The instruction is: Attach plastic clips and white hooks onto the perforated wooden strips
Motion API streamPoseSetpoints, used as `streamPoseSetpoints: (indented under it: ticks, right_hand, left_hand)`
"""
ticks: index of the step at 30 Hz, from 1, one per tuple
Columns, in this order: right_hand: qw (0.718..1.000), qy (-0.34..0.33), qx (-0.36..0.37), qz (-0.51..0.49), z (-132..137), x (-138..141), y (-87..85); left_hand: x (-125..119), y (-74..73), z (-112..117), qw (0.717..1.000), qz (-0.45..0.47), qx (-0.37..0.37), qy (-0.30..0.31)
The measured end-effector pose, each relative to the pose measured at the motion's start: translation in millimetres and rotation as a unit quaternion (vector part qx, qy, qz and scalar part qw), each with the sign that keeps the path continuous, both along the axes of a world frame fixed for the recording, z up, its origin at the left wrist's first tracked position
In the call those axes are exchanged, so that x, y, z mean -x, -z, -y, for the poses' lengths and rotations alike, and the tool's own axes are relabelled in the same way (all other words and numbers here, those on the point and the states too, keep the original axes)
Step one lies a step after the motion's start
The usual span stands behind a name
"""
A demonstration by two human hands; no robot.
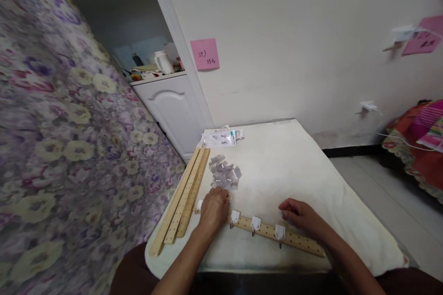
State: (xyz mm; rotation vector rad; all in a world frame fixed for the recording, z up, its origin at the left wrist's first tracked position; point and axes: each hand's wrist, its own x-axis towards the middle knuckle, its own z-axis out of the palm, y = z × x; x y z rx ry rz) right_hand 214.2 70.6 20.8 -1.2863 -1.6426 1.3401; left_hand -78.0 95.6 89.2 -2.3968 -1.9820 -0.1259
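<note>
A perforated wooden strip (302, 243) lies across the near part of the cloth-covered table. Several white hooks with metal ends stand along it, including one white hook (256, 224) near its middle. My left hand (215, 207) is closed over the left part of the strip, hiding it there. A small pale piece shows at its fingertips, too small to name. My right hand (300, 215) hovers just beyond the strip's right half, fingers curled in, with nothing visible in them. Past my left hand lies a pile of small clear packets (224, 174).
Several more perforated wooden strips (185, 198) lie along the table's left edge. Flat packaging (218, 138) rests at the far left corner of the table (273, 166). A floral curtain (86, 147) hangs close on the left, and a wall (277, 64) stands behind.
</note>
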Motion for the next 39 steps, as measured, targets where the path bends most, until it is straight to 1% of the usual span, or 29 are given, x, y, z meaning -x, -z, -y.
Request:
streamPoseSetpoints:
  ticks: [3, 7, 11, 15, 18, 21, 24, 27, 30, 33, 34, 35, 36, 38, 39]
  right_hand:
    - [1.0, 0.001, 0.01, -0.011, -1.5, -1.2, 3.0]
    - [1.0, 0.003, 0.013, -0.016, -3.8, -2.0, 7.0]
    - [1.0, 0.0, 0.015, -0.022, -4.3, -1.4, 5.8]
    - [1.0, 0.008, 0.01, -0.021, -4.0, -0.9, 7.0]
    - [0.999, 0.006, 0.016, -0.03, -3.9, -1.0, 9.6]
    - [0.999, 0.011, 0.018, -0.04, -3.9, -0.8, 7.2]
    - [0.998, 0.032, 0.004, -0.056, -3.4, 0.0, -2.0]
    - [0.996, 0.058, -0.019, -0.072, -2.4, 1.3, -13.4]
    - [0.993, 0.066, -0.04, -0.091, -0.2, 2.8, -23.4]
    - [0.99, 0.035, -0.051, -0.127, 3.1, 4.7, -31.6]
    - [0.988, 0.02, -0.048, -0.145, 4.3, 5.4, -33.9]
    - [0.985, 0.009, -0.042, -0.164, 5.4, 6.2, -35.8]
    - [0.982, 0.001, -0.035, -0.184, 6.4, 7.0, -37.4]
    - [0.975, -0.004, -0.022, -0.219, 8.0, 8.2, -39.5]
    - [0.973, -0.004, -0.017, -0.23, 8.7, 8.6, -40.2]
  left_hand:
    - [-3.9, 5.7, -4.4, 0.999, -0.034, 0.02, -0.009]
    - [-6.4, 7.1, -9.0, 0.997, -0.063, 0.046, -0.018]
    - [-7.1, 5.5, -12.1, 0.995, -0.073, 0.069, -0.02]
    - [-8.9, 5.6, -13.0, 0.995, -0.063, 0.079, -0.022]
    - [-10.5, 4.7, -13.2, 0.996, -0.038, 0.074, -0.027]
    - [-12.5, -1.7, -12.8, 0.997, 0.003, 0.065, -0.032]
    - [-16.8, -14.0, -10.6, 0.996, 0.067, 0.053, -0.024]
    - [-25.8, -25.2, -6.7, 0.986, 0.155, 0.058, 0.003]
    - [-39.5, -29.1, -1.8, 0.962, 0.253, 0.098, 0.041]
    - [-55.4, -27.5, 4.6, 0.932, 0.326, 0.144, 0.071]
    - [-60.6, -26.9, 7.4, 0.916, 0.358, 0.163, 0.076]
    - [-65.5, -26.5, 10.4, 0.894, 0.399, 0.187, 0.077]
    - [-70.1, -26.5, 13.6, 0.865, 0.447, 0.214, 0.075]
    - [-78.3, -27.0, 20.6, 0.795, 0.54, 0.27, 0.061]
    - [-81.9, -27.5, 24.1, 0.765, 0.572, 0.291, 0.051]
